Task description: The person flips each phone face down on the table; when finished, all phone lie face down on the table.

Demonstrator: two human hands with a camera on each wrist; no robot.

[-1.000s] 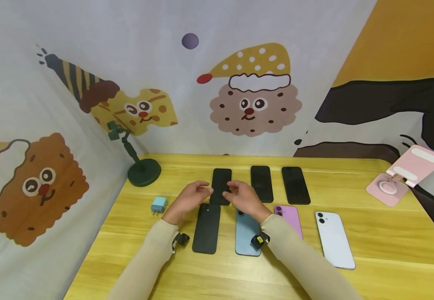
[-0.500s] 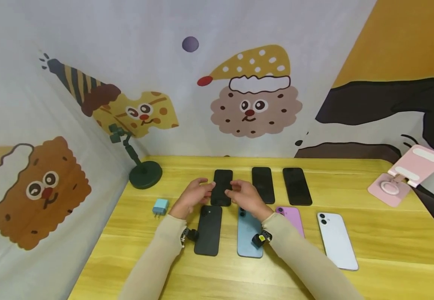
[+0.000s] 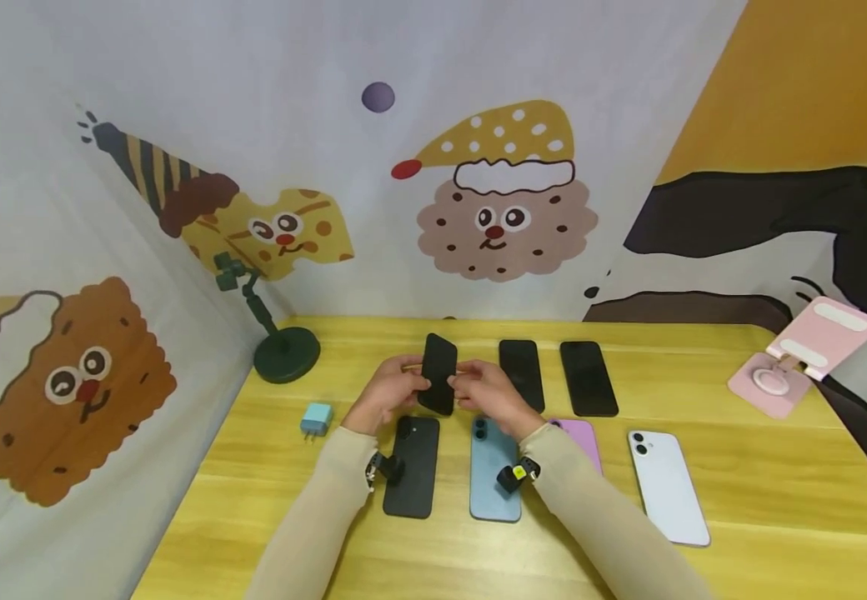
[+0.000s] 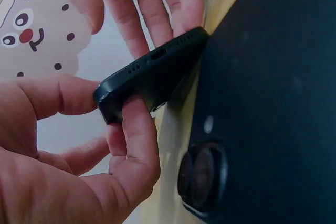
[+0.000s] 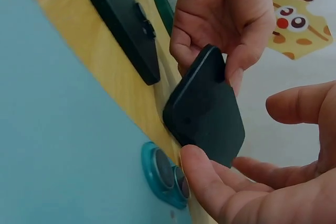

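Half a second ago the black phone [image 3: 439, 374] lay flat on the tabletop [image 3: 704, 358]; now it is tilted up, just beyond the dark grey phone [image 3: 413, 492]. The left hand [image 3: 390, 390] and right hand [image 3: 489, 392] each pinch opposite long edges, thumb against finger.

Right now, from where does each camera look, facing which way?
Head: on the head, facing forward and down at the table; left grip, right grip, sleeves show.
Left wrist: on that wrist, facing the tilted black phone; both grips show.
Right wrist: on that wrist, facing this phone; both grips show.
Wrist views share phone and grips.
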